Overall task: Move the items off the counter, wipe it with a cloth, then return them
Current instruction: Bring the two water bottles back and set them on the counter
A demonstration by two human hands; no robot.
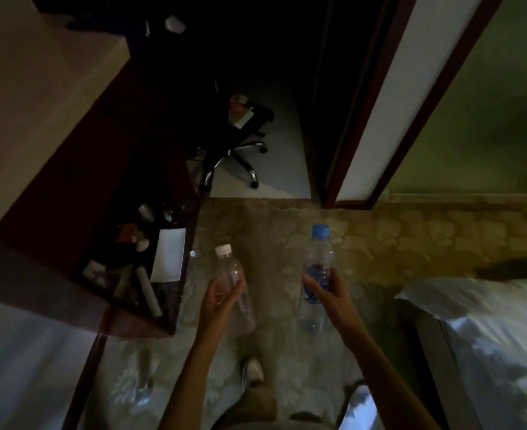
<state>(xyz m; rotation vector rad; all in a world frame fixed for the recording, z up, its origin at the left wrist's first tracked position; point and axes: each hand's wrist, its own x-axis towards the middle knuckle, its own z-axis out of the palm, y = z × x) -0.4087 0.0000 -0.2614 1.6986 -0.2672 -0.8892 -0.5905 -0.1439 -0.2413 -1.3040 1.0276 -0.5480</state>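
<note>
The person stands on the carpet beside the counter (pixel 175 308), a clear bottle in each fist: the left hand (pixel 221 294) wrapped round the white-capped bottle (pixel 232 283), the right hand (pixel 330 288) round the blue-capped bottle (pixel 316 274). Both are carried clear of the top, likely to free it for wiping; a white tray (pixel 169 259) and clutter remain there.

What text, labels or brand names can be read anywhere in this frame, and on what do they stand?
None can be read.
Blue-capped bottle in the right hand: blue label, print too blurred to read.
White-capped bottle in the left hand: no readable label.
White sheet on the counter: looks blank.
Small items beside it: too dark to tell.
</note>
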